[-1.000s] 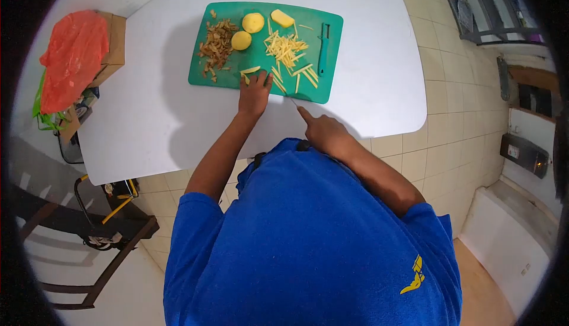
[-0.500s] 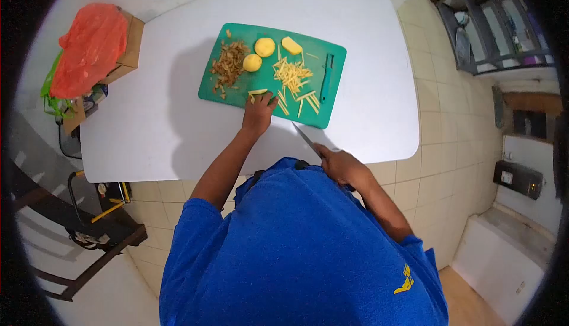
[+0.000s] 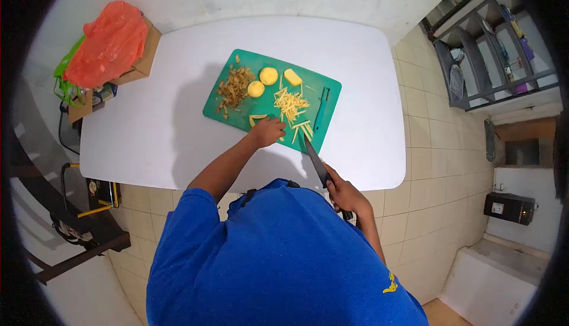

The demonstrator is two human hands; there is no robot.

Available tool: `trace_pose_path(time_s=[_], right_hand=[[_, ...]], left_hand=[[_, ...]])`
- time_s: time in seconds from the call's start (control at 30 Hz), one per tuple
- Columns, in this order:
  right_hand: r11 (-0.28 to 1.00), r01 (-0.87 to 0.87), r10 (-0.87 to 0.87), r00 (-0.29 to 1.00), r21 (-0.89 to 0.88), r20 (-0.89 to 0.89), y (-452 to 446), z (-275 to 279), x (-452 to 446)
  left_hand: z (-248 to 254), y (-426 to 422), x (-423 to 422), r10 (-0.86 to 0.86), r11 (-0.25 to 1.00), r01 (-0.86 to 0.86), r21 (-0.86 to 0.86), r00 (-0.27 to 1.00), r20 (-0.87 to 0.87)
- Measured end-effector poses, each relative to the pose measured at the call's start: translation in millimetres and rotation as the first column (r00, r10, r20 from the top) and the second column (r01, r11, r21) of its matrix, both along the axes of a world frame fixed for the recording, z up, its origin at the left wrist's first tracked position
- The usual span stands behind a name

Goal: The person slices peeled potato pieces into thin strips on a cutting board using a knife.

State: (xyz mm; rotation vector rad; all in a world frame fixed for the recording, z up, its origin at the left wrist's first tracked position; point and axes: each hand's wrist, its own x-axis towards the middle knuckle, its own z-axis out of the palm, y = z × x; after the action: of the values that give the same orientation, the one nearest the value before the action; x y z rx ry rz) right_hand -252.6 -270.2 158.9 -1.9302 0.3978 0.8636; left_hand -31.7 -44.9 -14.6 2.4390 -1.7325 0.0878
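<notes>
My right hand [image 3: 347,196] grips the black handle of a kitchen knife [image 3: 317,161]. Its blade points up and left, with the tip over the lower edge of the green cutting board [image 3: 228,121], near some loose potato sticks [image 3: 303,128]. Curled over a few potato sticks at the board's lower edge, my left hand [image 3: 268,132] partly hides them. Potato slices [image 3: 256,118] lie just above its knuckles. Higher on the board are a heap of potato sticks [image 3: 290,104], two peeled potatoes [image 3: 268,76] and a cut potato piece [image 3: 292,77].
A pile of peelings [image 3: 236,88] covers the board's left side; a green peeler [image 3: 322,110] lies at its right. The board rests on a white table [image 3: 370,101]. A red plastic bag [image 3: 109,45] on a cardboard box [image 3: 142,59] occupies the table's far left corner.
My left hand has shifted right from the potato slices onto the nearby sticks. The knife in my right hand has come forward, its tip now over the board's edge. The camera view has tilted.
</notes>
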Motion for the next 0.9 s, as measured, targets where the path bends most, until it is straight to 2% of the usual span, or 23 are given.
trace_pose_path(time_s=[0.07, 0.17, 0.2, 0.27, 0.37, 0.47, 0.57, 0.67, 0.77, 0.87, 0.9], right_hand=[[1.0, -0.007, 0.007, 1.0, -0.006, 0.011, -4, -3, 0], [1.0, -0.019, 0.019, 0.999, -0.002, 0.027, -11, -9, 2], [1.0, -0.023, 0.023, 0.999, 0.001, 0.032, -13, -10, 2], [1.0, -0.008, 0.008, 0.999, 0.005, 0.035, -16, -11, 4], [1.0, 0.015, -0.016, 0.999, 0.015, 0.035, -21, -13, 6], [0.999, 0.011, -0.012, 0.999, 0.033, 0.046, -26, -17, 7], [0.999, -0.005, 0.002, 0.997, 0.048, 0.071, -32, -31, 6], [0.998, -0.012, 0.008, 0.997, 0.058, 0.07, -37, -34, 8], [0.997, -0.022, 0.017, 0.998, 0.069, 0.064, -41, -29, 15], [0.998, -0.026, 0.024, 0.999, 0.063, 0.039, -45, -31, 23], [0.997, -0.028, 0.025, 0.999, 0.067, 0.038, -47, -32, 25]], left_hand=[[4, 1, 3, -0.038, 0.999, 0.038, 0.004, 0.999, -0.001], [6, 1, 5, 0.036, 0.999, -0.036, -0.009, 0.999, -0.03], [6, 0, 7, 0.114, 0.991, -0.125, -0.055, 0.98, -0.163], [6, -2, 11, 0.24, 0.944, -0.311, -0.107, 0.873, -0.425], [-8, -8, 21, 0.291, 0.877, -0.459, -0.142, 0.743, -0.603], [5, -16, 27, 0.425, 0.801, -0.593, 0.086, 0.46, -0.78], [17, -19, 27, 0.484, 0.71, -0.703, 0.049, 0.435, -0.76], [15, -16, 45, 0.503, 0.65, -0.755, 0.089, 0.339, -0.795], [10, -15, 54, 0.363, 0.496, -0.867, 0.041, 0.165, -0.917], [30, -19, 53, 0.351, 0.444, -0.871, 0.21, -0.047, -0.935], [28, -20, 52, 0.353, 0.418, -0.881, 0.22, -0.066, -0.933]])
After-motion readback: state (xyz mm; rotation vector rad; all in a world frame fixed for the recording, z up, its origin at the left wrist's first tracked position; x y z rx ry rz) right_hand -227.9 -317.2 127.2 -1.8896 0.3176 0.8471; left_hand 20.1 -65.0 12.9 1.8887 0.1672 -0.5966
